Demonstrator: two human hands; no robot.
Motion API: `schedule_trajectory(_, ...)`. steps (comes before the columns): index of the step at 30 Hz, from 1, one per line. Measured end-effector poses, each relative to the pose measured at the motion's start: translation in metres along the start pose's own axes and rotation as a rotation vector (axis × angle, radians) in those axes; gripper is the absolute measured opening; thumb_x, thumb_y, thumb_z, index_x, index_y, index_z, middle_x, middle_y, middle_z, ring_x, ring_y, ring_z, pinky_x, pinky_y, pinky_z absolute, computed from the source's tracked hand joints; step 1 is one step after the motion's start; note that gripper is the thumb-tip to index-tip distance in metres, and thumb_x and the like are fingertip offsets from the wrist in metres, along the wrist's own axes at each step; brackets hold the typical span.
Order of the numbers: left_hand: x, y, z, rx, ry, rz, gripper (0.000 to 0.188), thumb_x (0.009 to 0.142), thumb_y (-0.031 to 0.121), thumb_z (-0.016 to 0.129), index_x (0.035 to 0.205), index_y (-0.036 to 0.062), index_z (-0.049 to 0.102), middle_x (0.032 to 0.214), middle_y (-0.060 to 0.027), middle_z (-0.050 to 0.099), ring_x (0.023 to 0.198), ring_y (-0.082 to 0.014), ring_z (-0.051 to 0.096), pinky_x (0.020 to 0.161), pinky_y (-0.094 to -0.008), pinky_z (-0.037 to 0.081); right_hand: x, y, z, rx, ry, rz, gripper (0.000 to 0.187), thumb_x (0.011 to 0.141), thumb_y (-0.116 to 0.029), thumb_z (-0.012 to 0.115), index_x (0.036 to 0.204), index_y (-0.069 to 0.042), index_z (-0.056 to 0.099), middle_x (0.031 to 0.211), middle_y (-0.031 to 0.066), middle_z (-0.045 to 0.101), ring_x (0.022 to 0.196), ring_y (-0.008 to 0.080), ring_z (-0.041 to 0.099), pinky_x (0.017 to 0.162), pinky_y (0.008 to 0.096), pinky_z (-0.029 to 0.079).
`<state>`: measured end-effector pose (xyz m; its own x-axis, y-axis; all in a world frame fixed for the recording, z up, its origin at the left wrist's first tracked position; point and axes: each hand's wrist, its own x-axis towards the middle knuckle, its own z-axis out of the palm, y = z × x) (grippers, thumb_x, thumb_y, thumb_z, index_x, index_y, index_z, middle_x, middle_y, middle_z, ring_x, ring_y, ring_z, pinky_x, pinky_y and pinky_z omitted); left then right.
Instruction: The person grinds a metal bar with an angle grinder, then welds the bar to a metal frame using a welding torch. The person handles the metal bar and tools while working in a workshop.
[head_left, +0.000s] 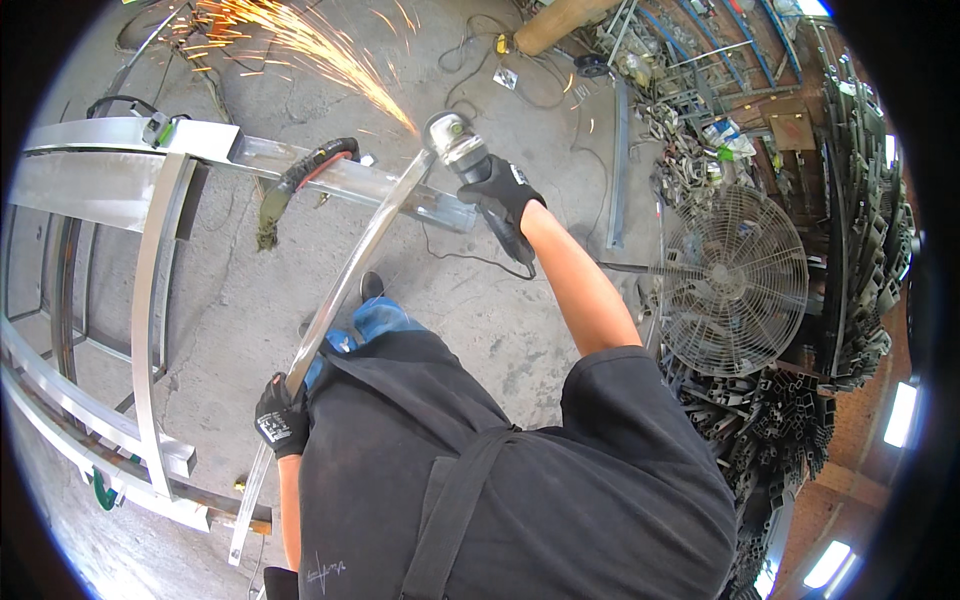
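My right hand [503, 190], in a black glove, is wrapped round the body of an angle grinder [458, 143]. The grinder's head meets the far end of a long metal bar [350, 262], and orange sparks [335, 60] stream from there to the far left. In its own black glove, my left hand [283, 412] is closed round the bar lower down, beside my leg. The bar slants from near left to far middle and crosses over a horizontal metal beam [360, 185]. The exact contact between disc and bar is hidden by the guard.
A welded metal frame [150, 300] stands at the left. On the beam lies a dark wrapped tool [295, 185] with a red edge. A large caged fan [735, 280] stands at the right, before stacked metal profiles [780, 420]. Cables [455, 255] trail across the concrete floor.
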<state>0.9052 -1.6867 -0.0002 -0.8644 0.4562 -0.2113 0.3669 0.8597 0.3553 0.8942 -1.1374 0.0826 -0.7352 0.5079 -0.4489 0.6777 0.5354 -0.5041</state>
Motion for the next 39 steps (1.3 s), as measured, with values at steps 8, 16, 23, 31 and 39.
schedule_trajectory(8, 0.001, 0.004, -0.004, -0.031, -0.032, -0.040, 0.043, 0.088, 0.036, 0.068, 0.119, 0.0059, 0.064, 0.108, -0.0160, 0.070, 0.097, -0.0367, 0.067, 0.083, -0.0467, 0.053, -0.007, 0.004, 0.005, -0.029, 0.053, 0.015, 0.067, 0.061, -0.041, 0.085, 0.115, -0.006, 0.066, 0.109, 0.0182, 0.072, 0.103, 0.0354, 0.068, 0.090, 0.0423, 0.053)
schedule_trajectory(16, 0.002, 0.006, -0.006, -0.036, -0.047, -0.070, 0.043, 0.088, 0.035, 0.069, 0.119, 0.0059, 0.065, 0.115, -0.0161, 0.070, 0.101, -0.0359, 0.067, 0.087, -0.0454, 0.053, -0.005, 0.007, 0.000, 0.020, 0.016, 0.031, 0.064, 0.062, -0.040, 0.084, 0.113, -0.006, 0.067, 0.109, 0.0179, 0.072, 0.101, 0.0329, 0.068, 0.090, 0.0414, 0.053)
schedule_trajectory(23, 0.002, 0.006, -0.006, 0.002, -0.043, -0.041, 0.044, 0.089, 0.037, 0.067, 0.121, 0.0070, 0.064, 0.119, -0.0153, 0.069, 0.105, -0.0349, 0.067, 0.089, -0.0448, 0.053, -0.036, -0.009, 0.039, 0.066, -0.101, -0.123, 0.065, 0.063, -0.033, 0.086, 0.119, -0.006, 0.067, 0.106, 0.0127, 0.073, 0.098, 0.0268, 0.069, 0.089, 0.0375, 0.053)
schedule_trajectory(31, 0.001, 0.009, -0.007, 0.007, -0.020, -0.032, 0.042, 0.089, 0.037, 0.067, 0.121, 0.0085, 0.064, 0.117, -0.0136, 0.070, 0.102, -0.0340, 0.067, 0.089, -0.0450, 0.053, -0.021, -0.013, 0.030, 0.187, 0.039, -0.034, 0.059, 0.061, -0.036, 0.086, 0.109, -0.005, 0.069, 0.098, 0.0123, 0.074, 0.089, 0.0273, 0.070, 0.082, 0.0390, 0.055)
schedule_trajectory(39, 0.004, 0.013, -0.013, -0.024, -0.044, -0.037, 0.042, 0.091, 0.038, 0.065, 0.121, 0.0086, 0.064, 0.116, -0.0137, 0.070, 0.102, -0.0344, 0.068, 0.088, -0.0449, 0.053, -0.050, -0.011, 0.057, 0.132, -0.105, -0.121, 0.056, 0.066, -0.022, 0.087, 0.114, -0.003, 0.065, 0.095, 0.0074, 0.071, 0.083, 0.0167, 0.066, 0.078, 0.0353, 0.055)
